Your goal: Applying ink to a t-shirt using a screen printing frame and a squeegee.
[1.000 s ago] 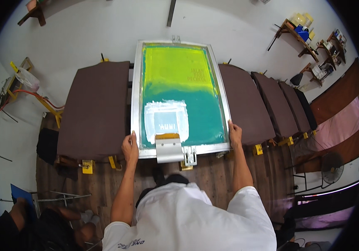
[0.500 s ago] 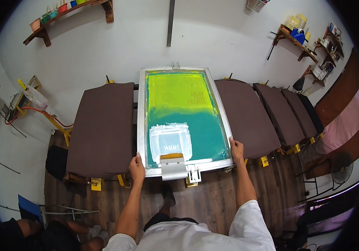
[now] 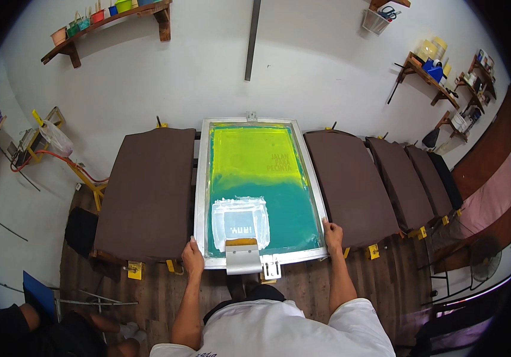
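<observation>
In front of me, a screen-printing frame (image 3: 201, 184) with pale metal rails lies in the row of brown-covered boards. Its mesh (image 3: 291, 220) is teal, with yellow-green ink over the far half. White ink (image 3: 220, 217) forms a square patch around a small lettered stencil area near the front left. A squeegee (image 3: 243, 260) with a metal holder and amber blade leans on the front rail. My left hand (image 3: 193, 259) is closed round the frame's near left corner. My right hand (image 3: 333, 235) grips the right rail close to its near end.
Brown-covered boards (image 3: 148, 190) stand left and right (image 3: 354, 184) of the frame, with yellow brackets (image 3: 136, 270) below. Shelves (image 3: 112, 27) with coloured pots hang on the wall. At the lower left a person's legs (image 3: 103, 324) show. A fan (image 3: 485, 268) stands at right.
The view has tilted up, so the frame and boards sit lower in the picture. My foot, visible before, is mostly hidden by my body now. Both hands keep their hold on the frame.
</observation>
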`<state>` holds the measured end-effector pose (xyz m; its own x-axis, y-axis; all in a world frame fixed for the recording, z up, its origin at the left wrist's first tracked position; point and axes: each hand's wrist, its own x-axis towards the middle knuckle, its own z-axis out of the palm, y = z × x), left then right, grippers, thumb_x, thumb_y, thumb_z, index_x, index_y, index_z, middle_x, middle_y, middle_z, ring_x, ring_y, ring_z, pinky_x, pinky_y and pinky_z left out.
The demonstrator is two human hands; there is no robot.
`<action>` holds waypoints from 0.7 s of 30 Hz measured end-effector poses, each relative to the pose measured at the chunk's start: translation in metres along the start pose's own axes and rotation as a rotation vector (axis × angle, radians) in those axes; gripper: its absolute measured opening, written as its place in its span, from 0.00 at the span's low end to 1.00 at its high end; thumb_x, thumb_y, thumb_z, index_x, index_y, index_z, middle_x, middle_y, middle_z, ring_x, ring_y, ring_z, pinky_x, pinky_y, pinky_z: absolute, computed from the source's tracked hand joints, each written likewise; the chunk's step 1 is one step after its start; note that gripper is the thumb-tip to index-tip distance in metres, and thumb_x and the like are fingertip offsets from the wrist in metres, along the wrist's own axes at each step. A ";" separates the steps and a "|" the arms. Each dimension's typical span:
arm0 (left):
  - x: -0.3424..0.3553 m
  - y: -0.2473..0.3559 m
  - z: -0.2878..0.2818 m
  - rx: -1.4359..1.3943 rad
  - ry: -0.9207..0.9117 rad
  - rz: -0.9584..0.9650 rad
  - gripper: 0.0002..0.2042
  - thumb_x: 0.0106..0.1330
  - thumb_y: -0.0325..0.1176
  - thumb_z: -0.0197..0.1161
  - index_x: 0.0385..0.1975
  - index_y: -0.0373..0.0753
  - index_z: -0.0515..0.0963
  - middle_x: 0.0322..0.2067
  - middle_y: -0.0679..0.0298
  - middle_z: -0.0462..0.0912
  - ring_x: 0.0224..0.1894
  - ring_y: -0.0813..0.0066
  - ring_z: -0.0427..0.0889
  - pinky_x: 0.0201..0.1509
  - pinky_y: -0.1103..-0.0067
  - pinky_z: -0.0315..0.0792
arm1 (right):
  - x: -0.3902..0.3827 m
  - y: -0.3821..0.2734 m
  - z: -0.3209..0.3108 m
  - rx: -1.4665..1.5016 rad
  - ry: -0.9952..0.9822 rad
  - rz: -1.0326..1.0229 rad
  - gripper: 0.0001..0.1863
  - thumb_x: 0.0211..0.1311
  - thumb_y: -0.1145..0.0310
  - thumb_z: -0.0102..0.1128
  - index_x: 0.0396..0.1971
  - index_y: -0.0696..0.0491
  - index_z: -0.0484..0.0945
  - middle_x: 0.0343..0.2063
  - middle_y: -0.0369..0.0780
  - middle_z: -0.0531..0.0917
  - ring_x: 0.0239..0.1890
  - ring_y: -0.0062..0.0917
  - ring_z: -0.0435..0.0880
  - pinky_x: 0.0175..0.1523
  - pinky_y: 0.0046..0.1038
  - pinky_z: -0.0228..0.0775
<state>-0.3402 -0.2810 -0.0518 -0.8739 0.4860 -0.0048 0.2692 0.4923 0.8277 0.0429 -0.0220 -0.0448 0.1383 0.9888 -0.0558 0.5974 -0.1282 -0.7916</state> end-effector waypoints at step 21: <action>0.009 -0.024 0.000 -0.014 -0.079 -0.058 0.25 0.77 0.46 0.45 0.31 0.26 0.76 0.24 0.46 0.78 0.29 0.60 0.76 0.39 0.64 0.70 | -0.012 0.022 0.018 0.307 -0.127 0.115 0.24 0.63 0.52 0.67 0.31 0.63 0.81 0.20 0.29 0.74 0.23 0.13 0.68 0.28 0.21 0.61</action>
<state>-0.3538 -0.2882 -0.0715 -0.8530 0.5128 -0.0972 0.2127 0.5116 0.8325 0.0401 -0.0351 -0.0721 0.0794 0.9734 -0.2151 0.3153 -0.2293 -0.9209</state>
